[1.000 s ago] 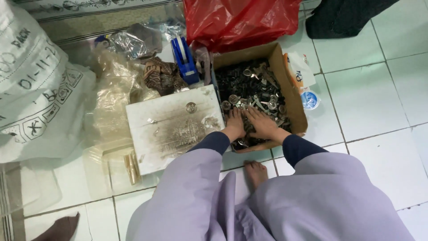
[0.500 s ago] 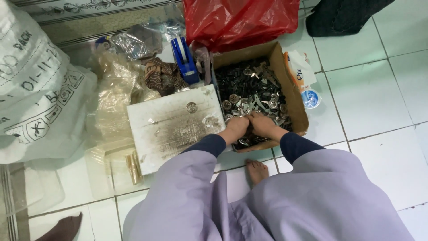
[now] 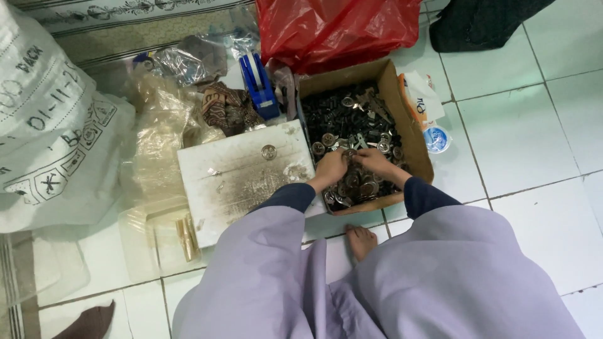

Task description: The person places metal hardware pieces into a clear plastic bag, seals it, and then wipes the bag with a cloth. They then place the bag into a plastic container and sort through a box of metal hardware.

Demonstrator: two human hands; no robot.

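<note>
A brown cardboard box [image 3: 414,129] on the tiled floor is filled with several small dark and silvery metal parts [image 3: 347,119]. Both my hands are down inside its near end. My left hand [image 3: 331,167] and my right hand [image 3: 375,163] rest side by side on the heap, fingers curled among the pieces; what each one grips is hidden. A white, stained board [image 3: 242,179] lies left of the box with one round silvery part [image 3: 269,152] on it. Lilac sleeves over dark cuffs cover my arms.
A red plastic bag [image 3: 339,28] sits behind the box, a blue tape dispenser [image 3: 259,85] and clear plastic bags [image 3: 169,119] to its left. A large white printed sack [image 3: 47,125] fills the left side. A small packet [image 3: 421,94] lies right of the box. My bare foot [image 3: 361,242] is below it.
My hands have stayed in the near end of the box, shifting only slightly among the metal parts. The view has barely moved.
</note>
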